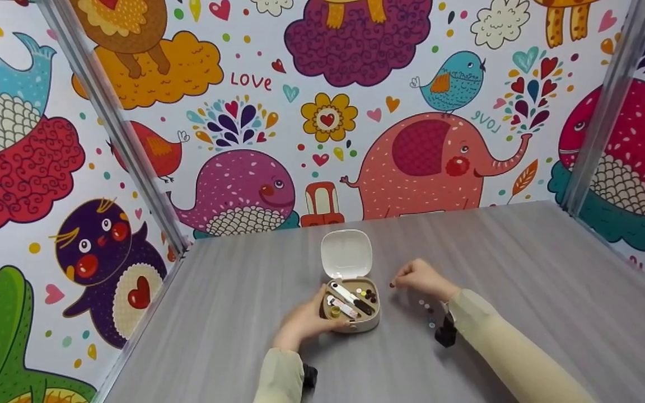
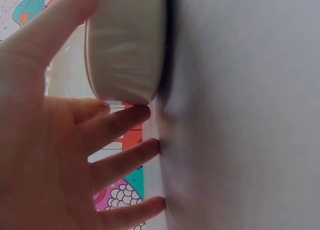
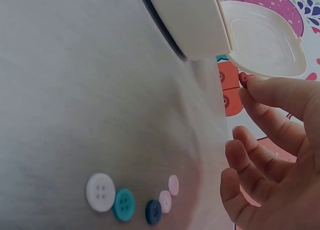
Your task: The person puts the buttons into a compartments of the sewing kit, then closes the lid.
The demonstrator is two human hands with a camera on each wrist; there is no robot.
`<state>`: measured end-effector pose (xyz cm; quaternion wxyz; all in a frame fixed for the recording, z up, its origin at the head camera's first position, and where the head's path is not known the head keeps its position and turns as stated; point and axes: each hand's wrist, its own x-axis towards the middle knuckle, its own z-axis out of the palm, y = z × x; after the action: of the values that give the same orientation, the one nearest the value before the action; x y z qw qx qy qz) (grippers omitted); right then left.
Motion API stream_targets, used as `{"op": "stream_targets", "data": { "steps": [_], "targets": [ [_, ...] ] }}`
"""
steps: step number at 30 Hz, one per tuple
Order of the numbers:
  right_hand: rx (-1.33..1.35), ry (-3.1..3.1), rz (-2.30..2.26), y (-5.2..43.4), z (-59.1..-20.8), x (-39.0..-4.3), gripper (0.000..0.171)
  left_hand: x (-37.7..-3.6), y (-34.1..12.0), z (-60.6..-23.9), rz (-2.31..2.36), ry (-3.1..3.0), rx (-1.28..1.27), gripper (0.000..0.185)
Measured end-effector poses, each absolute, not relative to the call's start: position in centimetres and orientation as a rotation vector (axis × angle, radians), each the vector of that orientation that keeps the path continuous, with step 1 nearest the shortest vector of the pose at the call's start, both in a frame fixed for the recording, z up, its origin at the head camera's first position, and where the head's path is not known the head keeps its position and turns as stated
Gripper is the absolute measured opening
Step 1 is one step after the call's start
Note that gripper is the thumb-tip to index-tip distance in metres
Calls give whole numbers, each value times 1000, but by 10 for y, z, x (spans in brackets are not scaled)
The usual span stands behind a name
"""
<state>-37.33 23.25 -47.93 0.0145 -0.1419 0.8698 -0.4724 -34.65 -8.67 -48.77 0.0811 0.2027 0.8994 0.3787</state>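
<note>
A small cream sewing box stands on the table with its white lid raised at the back. My left hand grips its left side, thumb along the front and index finger toward the back; the other fingertips show beside it in the left wrist view. To the right of the box, my right hand pinches a small red button between thumb and index finger, above the table. Inside the box lie a long white-and-black tool, a small gold-coloured piece and several small buttons in the right compartment.
Loose buttons lie on the table below the right hand: a white button, a teal button, a dark blue button and two pale pink ones. Patterned wall panels with metal posts border the grey table.
</note>
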Motion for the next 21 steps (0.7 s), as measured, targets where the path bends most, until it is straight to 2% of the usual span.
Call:
{"op": "stream_targets", "data": {
  "steps": [7,16,21],
  "targets": [
    [-524,2750,-1457,230,-478,-377,21,-350,-90,-492,1100,2732,628,120],
    [-459,2732,-1460,227,-474,-374,18,-344,-85,-485,1106,2706,604,113],
    [-432,2732,-1458,221,-474,-376,16,-349,-87,-490,1114,2695,606,116]
  ]
}}
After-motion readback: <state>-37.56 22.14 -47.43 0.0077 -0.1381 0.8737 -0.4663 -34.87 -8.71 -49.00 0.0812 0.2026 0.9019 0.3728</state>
